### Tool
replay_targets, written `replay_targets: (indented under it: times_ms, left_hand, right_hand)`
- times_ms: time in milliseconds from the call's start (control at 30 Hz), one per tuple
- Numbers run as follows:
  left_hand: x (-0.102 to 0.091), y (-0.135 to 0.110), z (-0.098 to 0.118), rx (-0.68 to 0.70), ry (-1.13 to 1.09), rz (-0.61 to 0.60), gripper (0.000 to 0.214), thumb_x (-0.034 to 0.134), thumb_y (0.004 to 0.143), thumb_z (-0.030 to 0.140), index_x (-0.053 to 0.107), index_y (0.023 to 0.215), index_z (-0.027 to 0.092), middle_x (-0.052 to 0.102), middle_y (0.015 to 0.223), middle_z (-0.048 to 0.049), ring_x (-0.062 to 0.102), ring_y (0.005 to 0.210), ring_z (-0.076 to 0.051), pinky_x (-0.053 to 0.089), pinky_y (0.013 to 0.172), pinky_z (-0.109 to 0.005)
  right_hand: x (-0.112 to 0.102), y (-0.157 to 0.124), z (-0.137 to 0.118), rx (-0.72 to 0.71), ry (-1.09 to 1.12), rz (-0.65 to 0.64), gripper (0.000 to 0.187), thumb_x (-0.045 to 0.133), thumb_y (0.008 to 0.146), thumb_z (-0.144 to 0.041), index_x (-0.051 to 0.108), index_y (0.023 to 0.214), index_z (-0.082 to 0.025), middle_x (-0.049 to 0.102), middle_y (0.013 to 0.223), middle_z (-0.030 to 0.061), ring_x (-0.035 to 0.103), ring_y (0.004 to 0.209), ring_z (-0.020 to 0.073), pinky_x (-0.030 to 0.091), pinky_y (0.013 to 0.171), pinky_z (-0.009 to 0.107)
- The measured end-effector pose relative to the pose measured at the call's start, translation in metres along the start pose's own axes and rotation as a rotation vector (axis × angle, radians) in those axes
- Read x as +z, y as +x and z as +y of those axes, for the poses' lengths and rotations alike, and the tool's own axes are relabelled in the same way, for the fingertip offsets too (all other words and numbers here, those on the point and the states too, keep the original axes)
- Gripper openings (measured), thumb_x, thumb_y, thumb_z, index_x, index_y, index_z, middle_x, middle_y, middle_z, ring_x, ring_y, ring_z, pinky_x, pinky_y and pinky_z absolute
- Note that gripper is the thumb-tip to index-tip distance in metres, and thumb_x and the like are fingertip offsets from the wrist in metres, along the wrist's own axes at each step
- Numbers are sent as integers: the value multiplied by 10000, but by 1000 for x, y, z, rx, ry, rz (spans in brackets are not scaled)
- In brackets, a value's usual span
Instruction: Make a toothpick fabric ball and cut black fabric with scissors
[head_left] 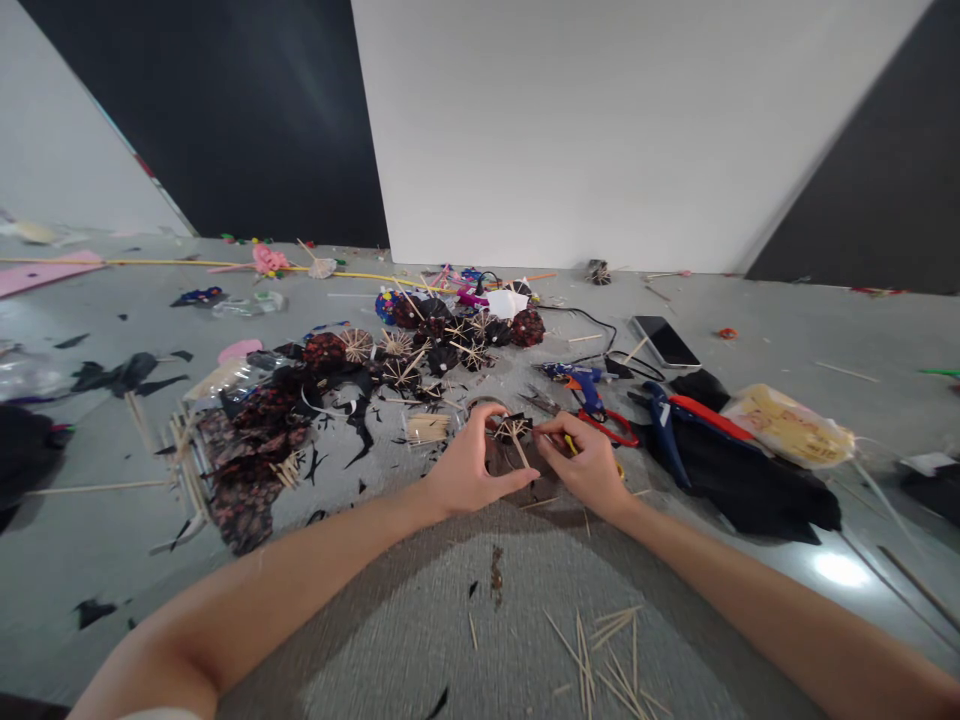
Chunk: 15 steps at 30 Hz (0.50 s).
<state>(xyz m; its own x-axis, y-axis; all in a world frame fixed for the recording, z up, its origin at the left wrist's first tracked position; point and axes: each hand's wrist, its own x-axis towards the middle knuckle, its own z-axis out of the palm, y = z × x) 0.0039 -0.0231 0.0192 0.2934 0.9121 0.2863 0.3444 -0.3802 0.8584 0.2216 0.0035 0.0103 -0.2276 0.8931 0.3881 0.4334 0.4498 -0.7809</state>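
My left hand is curved around a small miniature umbrella frame of thin wooden sticks with black fabric, its stick handle pointing down toward my thumb. Close by on the right, my right hand is closed, thumb and fingertips pinched at the edge of the black fabric. Yellow loops of a tool show between its fingers; the tool's kind is partly hidden. Just beyond that hand lie red-handled scissors and a blue glue gun. A bundle of short sticks lies left of my left hand.
Several finished little umbrellas are heaped behind my hands. Dark patterned fabric lies left. To the right are a phone, blue-and-red pliers, black cloth and a yellow packet. Loose sticks lie in front.
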Motion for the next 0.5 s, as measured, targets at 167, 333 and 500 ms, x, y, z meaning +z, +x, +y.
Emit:
replay_targets:
  times_ms: [167, 333, 500]
  left_hand:
    - [1, 0, -6, -50, -68, 60, 772, 776, 839, 558, 375, 1405, 217, 517, 1376, -146, 560, 1216, -302, 486, 1020, -449]
    - [1, 0, -13, -29, -173, 59, 722, 642, 919, 646, 359, 1418, 208, 529, 1375, -160, 602, 1129, -288, 517, 972, -455]
    - [2, 6, -19, -146, -406, 176, 690, 302, 992, 764, 345, 1397, 207, 607, 1191, -144, 674, 929, -258, 579, 789, -438]
  right_hand:
    - [-1, -1, -4, 9, -6, 37, 177, 651, 956, -367, 718, 907, -211, 538, 684, -17, 485, 637, 146, 393, 605, 280]
    - [-2, -2, -5, 15, -12, 168, 196, 658, 957, -379, 730, 904, -205, 510, 670, -21, 457, 620, 137, 383, 599, 282]
    - [-2, 1, -1, 97, 44, 359, 247, 664, 954, -424, 735, 931, -189, 572, 676, -10, 471, 593, 130, 386, 560, 268]
